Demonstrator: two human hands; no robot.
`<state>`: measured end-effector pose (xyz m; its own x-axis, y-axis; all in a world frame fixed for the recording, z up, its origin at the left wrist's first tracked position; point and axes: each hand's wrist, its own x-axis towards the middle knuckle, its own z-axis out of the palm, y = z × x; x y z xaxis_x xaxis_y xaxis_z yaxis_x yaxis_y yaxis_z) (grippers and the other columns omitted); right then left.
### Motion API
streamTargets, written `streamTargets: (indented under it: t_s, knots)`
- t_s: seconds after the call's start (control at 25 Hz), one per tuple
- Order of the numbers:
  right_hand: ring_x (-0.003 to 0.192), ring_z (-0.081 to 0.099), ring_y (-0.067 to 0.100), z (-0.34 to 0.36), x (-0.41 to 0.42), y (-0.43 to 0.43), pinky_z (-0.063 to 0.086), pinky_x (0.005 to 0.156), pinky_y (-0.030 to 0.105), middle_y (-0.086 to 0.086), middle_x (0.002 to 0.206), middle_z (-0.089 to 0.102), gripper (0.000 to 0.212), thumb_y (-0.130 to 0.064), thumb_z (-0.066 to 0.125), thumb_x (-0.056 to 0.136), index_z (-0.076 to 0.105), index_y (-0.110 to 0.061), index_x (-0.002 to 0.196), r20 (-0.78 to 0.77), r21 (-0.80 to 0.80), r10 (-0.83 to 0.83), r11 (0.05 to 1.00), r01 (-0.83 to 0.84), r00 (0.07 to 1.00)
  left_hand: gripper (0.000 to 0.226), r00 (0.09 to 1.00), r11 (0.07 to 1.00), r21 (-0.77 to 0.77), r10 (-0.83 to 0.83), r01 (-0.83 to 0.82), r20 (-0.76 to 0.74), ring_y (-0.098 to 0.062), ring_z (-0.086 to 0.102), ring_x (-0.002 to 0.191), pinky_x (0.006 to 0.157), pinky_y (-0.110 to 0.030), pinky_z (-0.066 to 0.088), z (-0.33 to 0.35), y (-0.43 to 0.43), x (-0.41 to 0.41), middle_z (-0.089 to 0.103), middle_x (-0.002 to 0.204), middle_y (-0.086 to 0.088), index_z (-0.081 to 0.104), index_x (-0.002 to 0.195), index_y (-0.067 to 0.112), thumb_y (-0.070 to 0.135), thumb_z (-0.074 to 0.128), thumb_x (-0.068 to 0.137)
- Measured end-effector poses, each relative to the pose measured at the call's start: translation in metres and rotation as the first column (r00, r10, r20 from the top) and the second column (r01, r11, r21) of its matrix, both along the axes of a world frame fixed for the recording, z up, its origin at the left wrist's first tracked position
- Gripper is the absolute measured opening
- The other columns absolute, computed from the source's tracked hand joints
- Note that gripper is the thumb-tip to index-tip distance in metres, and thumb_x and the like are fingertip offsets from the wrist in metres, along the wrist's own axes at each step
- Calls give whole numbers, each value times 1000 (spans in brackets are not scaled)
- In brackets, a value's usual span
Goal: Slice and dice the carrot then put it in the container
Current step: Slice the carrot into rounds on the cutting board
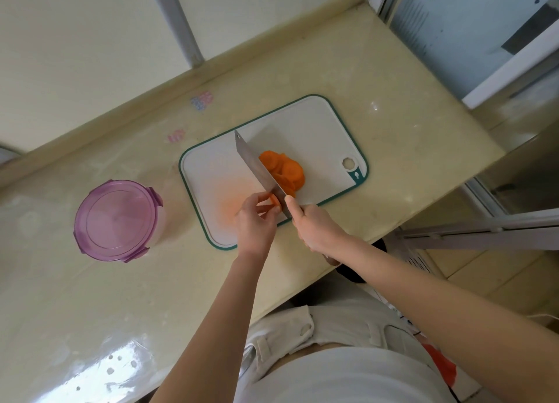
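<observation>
A pale yellow stone countertop (378, 78) ran from the near left to the far right, glossy and marked with glare, with a raised lip where it met a wall (75, 54) of large cream tiles. A grey pipe (178, 24) stood upright against that wall. At the far right was a white-framed sliding pane (514, 60), and tiled floor showed below the counter's near edge.

A cutting board (317, 130) lay on the counter, and the work sat at its near side. The left hand (255, 224) pinched a short carrot stub (273, 201) between curled fingers and thumb, holding it on the board. Just to its right, the right hand (314, 227) was clenched around the handle of a cleaver (257, 166), the handle almost wholly hidden in the fist. The blade ran away from the hands, its near end against the stub. A heap of carrot slices (287, 169) lay on the blade's right side, touching it.

The board was a white plastic rectangle with rounded corners, a teal rim and a hanging hole, stained faint orange near the left hand. The blade was broad, flat, dull grey steel. The slices were thin, bright orange rounds, overlapping. Well to the left stood the container (116, 219), round, with a translucent purple clip-on lid in place.
</observation>
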<state>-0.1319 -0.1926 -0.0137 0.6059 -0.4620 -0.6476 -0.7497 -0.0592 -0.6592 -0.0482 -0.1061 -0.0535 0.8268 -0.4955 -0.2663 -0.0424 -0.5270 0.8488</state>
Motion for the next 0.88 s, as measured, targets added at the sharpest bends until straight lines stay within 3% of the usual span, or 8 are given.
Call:
streamTargets:
  t_s: [0.12, 0.24, 0.48, 0.64, 0.76, 0.88]
  knots:
    - [53, 46, 15, -6, 8, 1, 33, 52, 28, 2, 57, 46, 58, -51, 23, 101, 44, -16, 61, 11, -66, 47, 997, -46, 999, 28, 1000, 1000, -12, -2, 2, 3, -13, 64, 88, 75, -15, 51, 0, 1, 1, 65, 106, 0, 62, 111, 9, 8, 67, 84]
    - [47, 41, 13, -8, 10, -4, 31, 51, 27, 0, 53, 41, 57, -51, 23, 101, 41, -15, 60, 50, -27, 38, 999, -37, 998, 27, 1000, 1000, -28, 4, -5, -11, -12, 63, 87, 73, -10, 49, 0, 1, 2, 63, 101, 4, 61, 111, 9, 6, 65, 84]
    - [31, 33, 6, 3, 0, -9, 26, 45, 24, -6, 45, 34, 56, -51, 26, 100, 35, -15, 59, 88, 52, -70, 996, 66, 994, 23, 1000, 999, -47, 5, -5, -7, -10, 61, 88, 77, -13, 49, 1, 0, 0, 63, 100, 4, 61, 109, 10, 7, 63, 86]
    - [30, 28, 5, 16, -14, -7, 25, 36, 19, -9, 39, 30, 53, -51, 28, 100, 34, -14, 62, 96, 124, -139, 984, 127, 986, 22, 1000, 999, -40, 14, -14, -7, -10, 60, 87, 77, -16, 49, -1, 0, 1, 63, 99, 5, 61, 108, 10, 7, 63, 86]
    - [32, 30, 5, 18, -20, -3, 26, 38, 19, -9, 38, 32, 53, -52, 28, 99, 36, -14, 63, 83, 126, -131, 985, 120, 988, 24, 1000, 999, -29, 14, -15, -18, -12, 60, 89, 79, -21, 50, -2, -1, 1, 64, 103, 2, 61, 111, 9, 9, 62, 87]
    - [32, 30, 5, 18, -20, 0, 27, 39, 19, -9, 40, 33, 53, -52, 29, 100, 37, -14, 64, 77, 117, -147, 984, 137, 986, 25, 999, 999, -28, 18, -19, -28, -13, 60, 90, 76, -18, 49, -2, -1, 2, 62, 105, 2, 59, 112, 9, 9, 62, 87]
